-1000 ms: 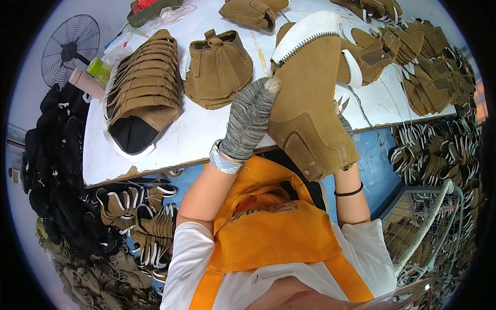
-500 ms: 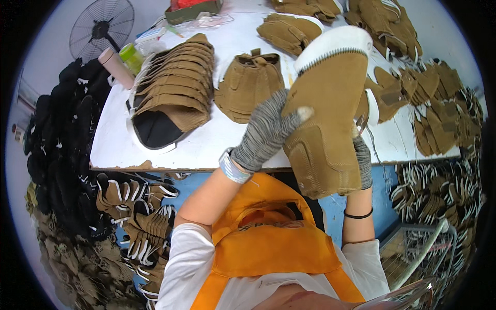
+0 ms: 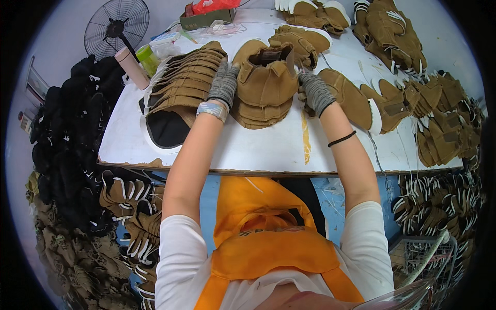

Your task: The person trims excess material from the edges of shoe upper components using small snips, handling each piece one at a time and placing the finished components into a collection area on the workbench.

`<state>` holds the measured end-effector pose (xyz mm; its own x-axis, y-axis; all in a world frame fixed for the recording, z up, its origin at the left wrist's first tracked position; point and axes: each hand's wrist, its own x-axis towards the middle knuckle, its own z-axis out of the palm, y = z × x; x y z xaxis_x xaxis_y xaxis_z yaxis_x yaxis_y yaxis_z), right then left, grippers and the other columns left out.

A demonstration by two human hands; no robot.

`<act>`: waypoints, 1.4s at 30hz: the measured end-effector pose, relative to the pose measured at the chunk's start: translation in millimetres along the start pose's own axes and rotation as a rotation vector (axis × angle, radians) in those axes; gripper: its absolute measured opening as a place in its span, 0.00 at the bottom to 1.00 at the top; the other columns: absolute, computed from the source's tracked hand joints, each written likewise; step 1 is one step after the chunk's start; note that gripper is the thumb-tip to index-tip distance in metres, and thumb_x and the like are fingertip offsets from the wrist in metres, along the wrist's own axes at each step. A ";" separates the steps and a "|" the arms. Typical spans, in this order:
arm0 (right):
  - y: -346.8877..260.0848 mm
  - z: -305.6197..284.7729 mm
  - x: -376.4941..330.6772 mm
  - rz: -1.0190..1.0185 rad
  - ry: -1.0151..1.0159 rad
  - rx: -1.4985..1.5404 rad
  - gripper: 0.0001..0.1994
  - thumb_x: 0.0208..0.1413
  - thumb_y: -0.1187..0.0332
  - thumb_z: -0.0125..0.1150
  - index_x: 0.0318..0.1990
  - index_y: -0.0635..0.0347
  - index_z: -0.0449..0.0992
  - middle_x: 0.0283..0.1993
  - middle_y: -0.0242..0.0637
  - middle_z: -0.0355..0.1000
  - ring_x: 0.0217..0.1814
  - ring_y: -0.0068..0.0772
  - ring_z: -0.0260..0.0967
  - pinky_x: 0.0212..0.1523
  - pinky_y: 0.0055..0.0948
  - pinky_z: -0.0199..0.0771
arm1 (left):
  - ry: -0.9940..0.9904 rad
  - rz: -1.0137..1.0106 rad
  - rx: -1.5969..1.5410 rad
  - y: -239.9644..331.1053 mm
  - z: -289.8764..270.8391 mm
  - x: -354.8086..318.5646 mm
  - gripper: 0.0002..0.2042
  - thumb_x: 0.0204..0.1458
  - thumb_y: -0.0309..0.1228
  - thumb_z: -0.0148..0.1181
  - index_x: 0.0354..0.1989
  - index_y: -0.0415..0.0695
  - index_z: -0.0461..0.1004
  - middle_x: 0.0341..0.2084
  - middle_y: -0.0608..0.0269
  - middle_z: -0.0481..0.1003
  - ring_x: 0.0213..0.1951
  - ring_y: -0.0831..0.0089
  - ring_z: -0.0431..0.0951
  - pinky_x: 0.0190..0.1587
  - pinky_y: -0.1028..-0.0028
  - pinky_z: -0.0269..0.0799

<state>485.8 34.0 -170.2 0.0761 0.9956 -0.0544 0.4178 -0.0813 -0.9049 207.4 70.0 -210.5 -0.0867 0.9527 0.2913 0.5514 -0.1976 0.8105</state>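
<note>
A stack of brown suede shoe uppers (image 3: 268, 85) stands on the white table in front of me, its top opening facing up. My left hand (image 3: 223, 85), in a grey knit glove, lies along its left side with fingers stretched out. On the opposite side is my right hand (image 3: 314, 92), in a matching glove, with fingers apart and slightly bent beside the stack; some fingertips are hidden. Close to my left hand sits a longer row of nested brown uppers (image 3: 186, 82) with a black lining at the near end. Another brown upper with a white edge (image 3: 349, 98) lies right of my right hand.
More brown uppers (image 3: 392, 36) are piled at the back right, and others (image 3: 444, 124) along the right edge. A pink bottle (image 3: 132, 68), a green cup (image 3: 148, 61) and a box (image 3: 207, 18) stand at the back left. Behind them is a fan (image 3: 114, 28).
The white-edged brown upper held up between both hands has been lowered onto the middle stack. Both hands have moved forward and apart, to the stack's two sides.
</note>
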 end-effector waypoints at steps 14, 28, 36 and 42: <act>1.2 9.9 21.4 -0.221 0.305 -0.442 0.20 0.54 0.54 0.53 0.43 0.64 0.75 0.44 0.56 0.74 0.46 0.55 0.71 0.49 0.47 0.70 | 0.063 -0.161 -0.540 49.0 -1.6 -63.8 0.24 0.61 0.46 0.47 0.57 0.41 0.69 0.52 0.56 0.73 0.53 0.66 0.71 0.58 0.71 0.61; -23.2 38.6 -22.0 -1.005 0.476 -0.193 0.21 0.58 0.49 0.53 0.35 0.61 0.78 0.31 0.47 0.74 0.35 0.50 0.71 0.40 0.42 0.70 | -0.034 0.421 -0.401 104.7 4.2 -57.0 0.18 0.64 0.39 0.43 0.47 0.40 0.75 0.40 0.52 0.77 0.45 0.59 0.75 0.52 0.65 0.67; -13.6 0.8 -83.5 -0.613 0.157 0.236 0.23 0.59 0.48 0.53 0.48 0.61 0.75 0.42 0.44 0.75 0.47 0.38 0.71 0.49 0.32 0.70 | 0.181 0.429 -0.345 87.3 19.8 -65.4 0.19 0.66 0.40 0.41 0.46 0.35 0.72 0.40 0.57 0.75 0.42 0.69 0.74 0.50 0.70 0.68; 57.0 -132.8 -84.1 -0.359 0.729 -0.206 0.24 0.57 0.53 0.56 0.54 0.60 0.72 0.51 0.49 0.73 0.49 0.43 0.71 0.52 0.36 0.69 | 0.057 0.314 -0.792 96.8 29.2 -73.6 0.21 0.65 0.44 0.42 0.46 0.36 0.71 0.41 0.58 0.73 0.44 0.69 0.73 0.52 0.70 0.69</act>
<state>623.5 -60.6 -161.1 0.4436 0.6890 0.5731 0.6799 0.1580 -0.7161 291.4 -12.5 -168.4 -0.0801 0.8181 0.5694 -0.1839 -0.5736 0.7982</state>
